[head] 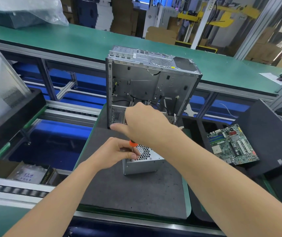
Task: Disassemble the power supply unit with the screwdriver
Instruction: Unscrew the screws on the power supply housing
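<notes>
Right hand (147, 124) grips one orange-handled screwdriver (132, 144); left hand (116, 152) pinches its shaft atop one power supply unit (142, 165); one computer case (145, 79) behind.

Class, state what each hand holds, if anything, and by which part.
The right hand grips the screwdriver by its orange handle; the left hand pinches its shaft just above the power supply unit.

Right grip (145, 124) fisted above pinching left grip (118, 152).
</notes>
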`<state>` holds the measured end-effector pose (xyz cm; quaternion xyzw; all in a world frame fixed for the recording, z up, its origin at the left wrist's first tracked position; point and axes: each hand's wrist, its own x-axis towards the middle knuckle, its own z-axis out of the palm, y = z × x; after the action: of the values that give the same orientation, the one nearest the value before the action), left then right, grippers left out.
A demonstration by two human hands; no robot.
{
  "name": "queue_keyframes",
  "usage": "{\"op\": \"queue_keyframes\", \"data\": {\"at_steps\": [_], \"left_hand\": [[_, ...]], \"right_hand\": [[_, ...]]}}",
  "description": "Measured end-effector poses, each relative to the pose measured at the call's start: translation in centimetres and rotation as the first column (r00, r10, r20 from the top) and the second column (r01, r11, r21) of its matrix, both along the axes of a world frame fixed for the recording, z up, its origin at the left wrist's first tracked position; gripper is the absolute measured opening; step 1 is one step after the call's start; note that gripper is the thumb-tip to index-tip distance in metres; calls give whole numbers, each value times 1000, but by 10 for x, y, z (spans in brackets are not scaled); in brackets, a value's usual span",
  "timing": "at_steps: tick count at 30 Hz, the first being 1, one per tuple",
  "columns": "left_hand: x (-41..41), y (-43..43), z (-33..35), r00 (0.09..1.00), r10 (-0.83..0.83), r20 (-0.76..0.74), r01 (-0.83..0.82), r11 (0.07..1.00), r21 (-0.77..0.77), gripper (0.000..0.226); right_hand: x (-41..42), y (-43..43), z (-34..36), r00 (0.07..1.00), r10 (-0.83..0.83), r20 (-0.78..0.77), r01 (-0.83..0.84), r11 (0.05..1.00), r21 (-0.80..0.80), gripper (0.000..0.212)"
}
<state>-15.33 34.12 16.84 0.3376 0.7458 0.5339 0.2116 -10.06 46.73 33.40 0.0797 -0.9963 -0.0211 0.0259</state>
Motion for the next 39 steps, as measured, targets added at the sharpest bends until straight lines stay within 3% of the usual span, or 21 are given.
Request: {"op": "queue_keyframes", "data": {"at_steps": [2,4,7,10,15,23,30,34,39], "left_hand": [[-3,-4,-2,986,19,-168,-32,997,-73,23],[-4,-8,-5,939,-9,-345,-56,982,-178,29],[-3,-12,-10,920,-19,-392,-73,973,-220,21],[1,-10,-13,913,5,-409,-90,978,-189,12],[5,-7,-15,913,-7,-407,-82,976,-200,9],[5,-1,-6,859,-192,-474,-39,899,-436,15],[10,11,-1,809,-254,-530,-117,814,-569,21],[2,4,-2,894,-101,-437,-134,870,-474,11],[-24,-31,-25,897,251,-363,-371,875,-310,11]], "right_hand": [[-3,3,-2,999,-4,38,5,1000,-18,53],[-4,5,0,996,68,55,-67,998,-12,33],[-3,10,7,971,203,128,-200,979,-36,9],[0,14,16,924,322,206,-310,946,-89,17],[1,16,18,900,371,228,-353,928,-117,21],[0,19,27,913,323,251,-309,946,-95,28],[3,23,30,926,312,213,-301,950,-84,27],[3,25,31,939,309,148,-298,950,-93,22],[-5,22,27,957,286,40,-276,947,-164,20]]}}
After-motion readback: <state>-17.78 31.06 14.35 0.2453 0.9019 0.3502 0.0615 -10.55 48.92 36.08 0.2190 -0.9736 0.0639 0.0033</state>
